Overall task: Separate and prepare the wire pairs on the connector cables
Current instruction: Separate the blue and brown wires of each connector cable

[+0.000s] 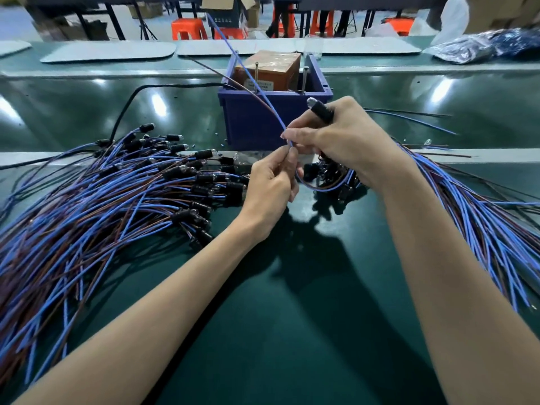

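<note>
My right hand [339,141] grips one connector cable, whose black connector [320,108] with a clear tip sticks up above the thumb. Its blue wire [251,80] and brown wire [248,90] rise away over the blue bin. My left hand [270,182] pinches the wire pair just below the right fingertips, and a loop of the pair [321,187] hangs under both hands. A big heap of blue-and-brown cables [102,206] with black connectors lies on the left. A second bundle [482,217] fans out under my right forearm.
A blue plastic bin [274,121] holding an orange-brown box [271,70] stands right behind my hands. A black cord [128,103] curves over the green conveyor belt [292,317]. Grey mats, orange stools and a plastic bag lie beyond the belt.
</note>
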